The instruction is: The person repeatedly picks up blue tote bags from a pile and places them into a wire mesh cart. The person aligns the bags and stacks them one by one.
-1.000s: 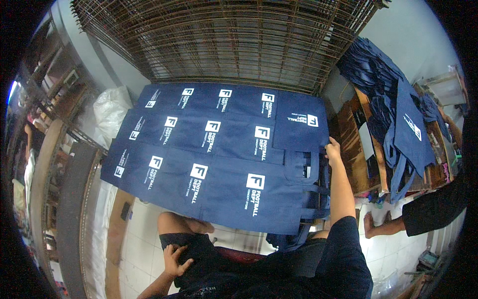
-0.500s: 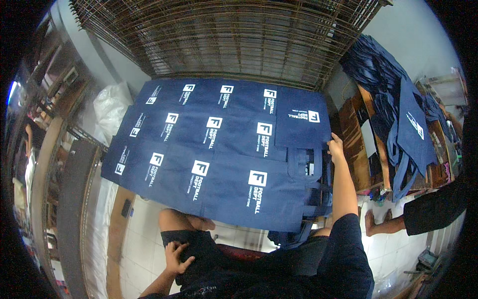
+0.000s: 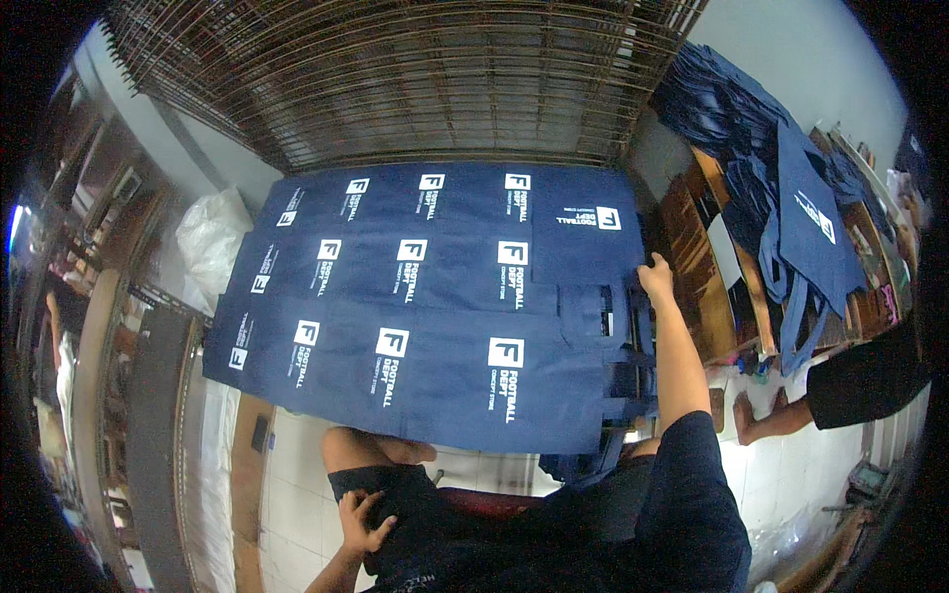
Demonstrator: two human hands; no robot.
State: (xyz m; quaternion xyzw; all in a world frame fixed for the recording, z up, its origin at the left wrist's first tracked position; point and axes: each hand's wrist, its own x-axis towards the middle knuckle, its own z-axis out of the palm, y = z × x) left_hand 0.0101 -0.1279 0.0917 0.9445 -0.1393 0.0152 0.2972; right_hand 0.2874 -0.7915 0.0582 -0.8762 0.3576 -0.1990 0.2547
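Observation:
Dark blue fabric tote bags [image 3: 455, 326] with white print lie overlapping in rows across the surface in front of me. At the far right, one bag [image 3: 578, 252] is turned sideways from the others, its print lying crosswise. My right hand [image 3: 656, 279] is at the right edge of that bag, thumb and forefinger slightly apart; I cannot tell whether the fingertips touch the cloth. Blue handles [image 3: 625, 376] stick out below it. My left hand [image 3: 366, 522] rests on my thigh with its fingers spread, holding nothing.
A large rusty wire rack [image 3: 395, 79] stands behind the bags. More blue bags [image 3: 727, 109] are heaped on a wooden shelf at right, near another person's bare foot [image 3: 743, 420]. Clear plastic [image 3: 213, 237] bulges at the left beside long dark boards [image 3: 153, 425].
The view has shifted slightly. The thumb and forefinger of my right hand have parted at the sideways bag's edge, and that bag lies flatter. My left hand stays on my thigh.

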